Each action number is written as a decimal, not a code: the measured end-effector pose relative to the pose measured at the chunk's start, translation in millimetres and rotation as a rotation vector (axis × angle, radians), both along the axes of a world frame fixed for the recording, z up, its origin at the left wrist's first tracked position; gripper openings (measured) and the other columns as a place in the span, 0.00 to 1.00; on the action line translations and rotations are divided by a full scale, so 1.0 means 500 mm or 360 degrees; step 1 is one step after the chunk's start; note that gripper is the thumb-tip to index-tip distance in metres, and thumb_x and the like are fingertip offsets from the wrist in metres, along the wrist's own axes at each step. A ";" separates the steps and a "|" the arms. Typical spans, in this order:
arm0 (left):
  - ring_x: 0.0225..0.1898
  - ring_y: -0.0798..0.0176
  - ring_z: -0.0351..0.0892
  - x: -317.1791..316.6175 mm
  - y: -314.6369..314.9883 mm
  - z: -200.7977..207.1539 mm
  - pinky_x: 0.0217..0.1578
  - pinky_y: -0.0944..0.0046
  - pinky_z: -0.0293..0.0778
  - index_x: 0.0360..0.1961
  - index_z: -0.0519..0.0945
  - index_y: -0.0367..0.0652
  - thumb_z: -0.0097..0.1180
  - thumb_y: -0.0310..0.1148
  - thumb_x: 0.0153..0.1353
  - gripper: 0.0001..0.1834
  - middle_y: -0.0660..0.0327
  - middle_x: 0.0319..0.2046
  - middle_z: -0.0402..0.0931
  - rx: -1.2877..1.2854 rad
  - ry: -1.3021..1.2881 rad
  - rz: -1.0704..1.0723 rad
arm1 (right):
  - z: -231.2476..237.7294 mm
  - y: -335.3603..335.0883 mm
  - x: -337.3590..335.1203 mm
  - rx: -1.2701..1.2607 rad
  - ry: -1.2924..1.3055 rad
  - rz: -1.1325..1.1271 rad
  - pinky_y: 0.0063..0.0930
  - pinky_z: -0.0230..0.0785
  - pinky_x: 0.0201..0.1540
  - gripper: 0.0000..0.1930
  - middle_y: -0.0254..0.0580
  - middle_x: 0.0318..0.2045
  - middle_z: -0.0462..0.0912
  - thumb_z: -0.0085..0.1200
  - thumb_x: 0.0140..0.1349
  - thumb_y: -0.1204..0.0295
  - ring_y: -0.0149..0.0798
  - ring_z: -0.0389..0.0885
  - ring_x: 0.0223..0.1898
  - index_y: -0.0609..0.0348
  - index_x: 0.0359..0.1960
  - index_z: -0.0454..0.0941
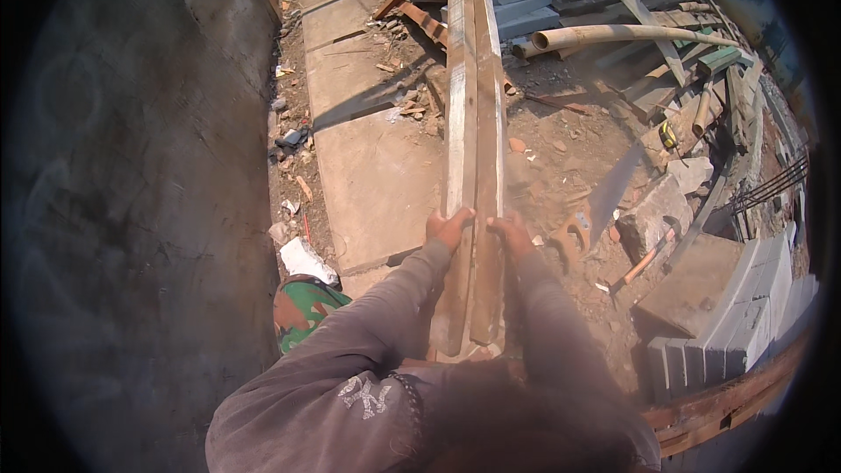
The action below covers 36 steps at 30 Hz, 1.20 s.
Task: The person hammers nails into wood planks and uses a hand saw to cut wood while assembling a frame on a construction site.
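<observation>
Two long wooden beams [461, 123] lie side by side, running from close to my body away to the far edge. My left hand [450, 228] is closed around the outer edge of the left beam. On the right beam [489, 140], my right hand [513, 232] grips the outer edge, its thumb on top. Both hands sit level with each other near the beams' close ends. A handsaw [578, 232] lies on the ground right of my right hand. Farther right lies a hammer [644, 261] with an orange-brown handle.
Grey blocks [727, 324] are stacked at the lower right, by a wooden rail [745, 398]. Scrap timber and a bamboo pole [631, 33] are heaped at the far right, with a tape measure [667, 134]. Concrete slabs [377, 175] and a wall [149, 193] line the left.
</observation>
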<state>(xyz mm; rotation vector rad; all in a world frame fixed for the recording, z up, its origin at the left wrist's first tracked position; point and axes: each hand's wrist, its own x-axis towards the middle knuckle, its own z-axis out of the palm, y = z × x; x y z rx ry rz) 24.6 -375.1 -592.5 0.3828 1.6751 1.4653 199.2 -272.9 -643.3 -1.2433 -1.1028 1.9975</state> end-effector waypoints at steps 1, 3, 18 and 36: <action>0.38 0.62 0.84 -0.004 -0.008 0.012 0.43 0.61 0.78 0.45 0.83 0.30 0.72 0.39 0.53 0.24 0.55 0.38 0.86 0.0052 -0.0024 0.0052 | 0.036 -0.008 -0.014 -0.0080 0.0125 0.0079 0.35 0.78 0.52 0.37 0.49 0.47 0.83 0.76 0.52 0.66 0.40 0.85 0.49 0.68 0.62 0.72; 0.34 0.65 0.83 -0.015 -0.017 0.028 0.39 0.62 0.78 0.40 0.85 0.33 0.71 0.36 0.56 0.17 0.59 0.35 0.86 0.0112 -0.0097 0.0096 | 0.061 -0.002 -0.037 -0.0227 0.0065 0.0275 0.36 0.79 0.50 0.33 0.47 0.44 0.85 0.76 0.52 0.68 0.40 0.86 0.46 0.68 0.58 0.75; 0.37 0.64 0.85 -0.171 -0.087 0.060 0.41 0.63 0.81 0.45 0.84 0.30 0.69 0.35 0.60 0.19 0.56 0.38 0.87 0.0058 0.0023 -0.0021 | 0.144 -0.117 -0.203 0.0357 0.0189 0.0233 0.31 0.78 0.44 0.16 0.38 0.39 0.86 0.67 0.54 0.77 0.33 0.83 0.37 0.68 0.45 0.83; 0.37 0.64 0.84 -0.209 -0.118 0.094 0.40 0.62 0.81 0.47 0.83 0.30 0.68 0.38 0.61 0.21 0.57 0.39 0.85 0.0137 -0.0171 -0.0152 | 0.209 -0.079 -0.253 -0.0493 0.0771 0.0207 0.45 0.81 0.56 0.42 0.51 0.56 0.83 0.60 0.66 0.37 0.45 0.85 0.53 0.60 0.69 0.72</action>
